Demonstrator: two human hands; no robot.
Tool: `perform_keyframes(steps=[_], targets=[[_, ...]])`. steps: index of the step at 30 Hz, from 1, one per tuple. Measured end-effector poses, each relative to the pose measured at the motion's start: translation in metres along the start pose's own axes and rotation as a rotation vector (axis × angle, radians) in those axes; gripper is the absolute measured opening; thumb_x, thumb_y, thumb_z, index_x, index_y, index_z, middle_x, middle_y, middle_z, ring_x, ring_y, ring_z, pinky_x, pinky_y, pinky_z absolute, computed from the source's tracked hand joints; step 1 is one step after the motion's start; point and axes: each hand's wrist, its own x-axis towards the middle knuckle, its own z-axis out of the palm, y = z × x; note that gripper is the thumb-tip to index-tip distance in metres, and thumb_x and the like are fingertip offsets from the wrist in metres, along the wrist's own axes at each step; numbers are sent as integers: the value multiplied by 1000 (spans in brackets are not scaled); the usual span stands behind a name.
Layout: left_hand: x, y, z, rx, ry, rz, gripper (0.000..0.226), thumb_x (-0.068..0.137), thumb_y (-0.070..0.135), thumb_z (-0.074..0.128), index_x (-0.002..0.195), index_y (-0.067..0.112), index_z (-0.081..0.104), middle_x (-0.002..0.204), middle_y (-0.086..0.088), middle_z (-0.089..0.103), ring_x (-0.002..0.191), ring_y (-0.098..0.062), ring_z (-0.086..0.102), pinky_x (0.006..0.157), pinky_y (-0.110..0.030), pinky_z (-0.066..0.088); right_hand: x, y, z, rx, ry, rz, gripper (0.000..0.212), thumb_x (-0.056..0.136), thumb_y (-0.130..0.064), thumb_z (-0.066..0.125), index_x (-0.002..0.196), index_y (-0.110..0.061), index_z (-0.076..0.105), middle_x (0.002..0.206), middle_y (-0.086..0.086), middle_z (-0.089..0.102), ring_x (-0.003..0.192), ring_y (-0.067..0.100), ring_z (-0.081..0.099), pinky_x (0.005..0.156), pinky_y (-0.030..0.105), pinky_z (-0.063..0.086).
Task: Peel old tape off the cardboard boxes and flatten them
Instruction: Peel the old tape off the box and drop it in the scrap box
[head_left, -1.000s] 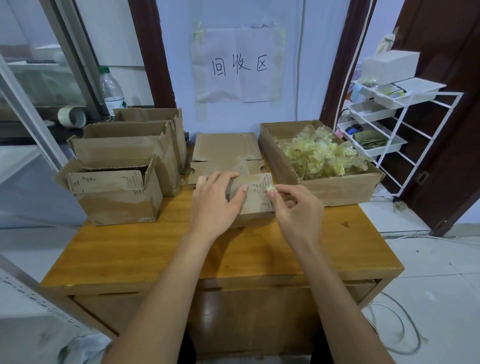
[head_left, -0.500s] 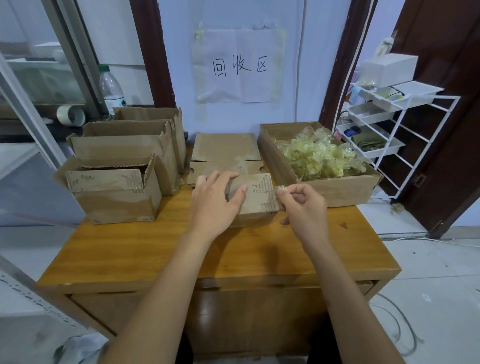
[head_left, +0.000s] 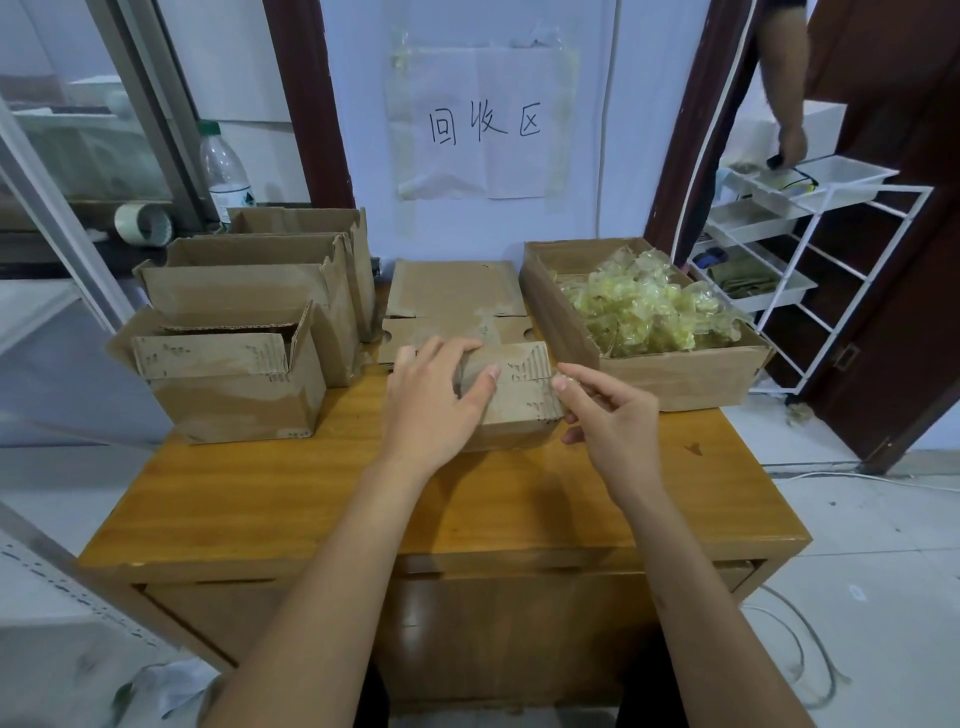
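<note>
Progress: we judge the job partly done; a flattened box (head_left: 457, 306) lies at the back of the worktop (head_left: 260, 499), and a tray box (head_left: 675, 384) on the right holds a heap of peeled tape (head_left: 649, 312).
Left to do: three open boxes (head_left: 244, 332) stand at the left, not yet flattened, and the small box (head_left: 519, 400) in hand is not yet stripped or flattened.
Small box: it sits mid-worktop, just in front of the flattened box; its top is scuffed where the paper skin has torn, showing corrugation near the right edge.
Left hand (head_left: 431, 410): our grip rests on the small box, fingers spread flat over its top and thumb pressing near the torn patch.
Right hand (head_left: 608, 421): our grip pinches a clear strip (head_left: 576, 387) between thumb and forefinger at the box's right edge; whether the strip is free of the card we cannot tell.
</note>
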Motion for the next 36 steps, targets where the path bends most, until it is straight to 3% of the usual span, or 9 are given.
perform_keyframes(steps=[10,14,18,21,23,26,31,33,36], targets=[[-2,0,1,-1,6,1,42,101,55,54,137,34,58,129,13,57,123,-15,42,101,-42,45,12,1,-1,-15,-25,47,14,90,-24,80,94,-10,81,60,-7,69,49,8,60,47,24,52],[-1,0,1,5,6,-1,42,101,55,54,137,33,59,131,12,58,124,-16,43,101,-42,47,13,2,2,-70,15,22,19,90,-31,80,88,-12,80,64,-4,72,46,12,59,45,30,50],[1,-3,-1,-37,2,-9,41,101,53,56,137,33,60,133,12,59,124,-15,42,102,-41,45,1,7,10,-193,73,-126,22,98,-39,69,104,-22,83,63,-12,67,53,15,59,50,38,52],[4,-7,-3,-65,-10,-15,41,101,53,56,137,33,60,135,12,58,124,-13,40,99,-37,43,-10,13,15,-208,51,-155,32,102,-40,64,126,-23,75,87,-12,67,75,18,66,60,49,59],[4,-11,-5,-88,-31,1,40,102,52,55,138,34,59,134,13,57,123,-10,38,97,-35,40,-13,14,17,-194,40,-140,37,102,-36,64,136,-19,69,104,-10,67,90,15,68,68,43,62],[0,-16,-9,-119,-49,31,40,103,54,51,139,36,57,134,14,56,124,-9,37,101,-37,41,-17,7,19,-235,40,-205,40,102,-32,65,138,-15,66,110,-6,66,95,7,64,73,21,55],[-2,-22,-24,130,-58,118,54,104,63,23,144,39,51,146,13,53,139,-17,35,121,-50,22,-19,-3,30,-318,40,-321,40,97,-35,68,132,-15,70,105,-6,64,90,9,63,72,30,57],[2,-18,-31,236,-82,163,49,108,56,24,145,38,50,150,12,49,144,-17,32,126,-53,10,-18,-6,34,-331,43,-355,37,98,-25,70,133,-11,69,102,-3,63,86,8,61,70,26,56],[9,-4,-36,156,-198,143,40,111,41,35,149,39,47,152,13,48,146,-15,33,127,-49,6,-18,-11,41,-362,15,-404,38,99,-17,69,136,-7,67,98,-2,60,83,8,57,66,19,51]])
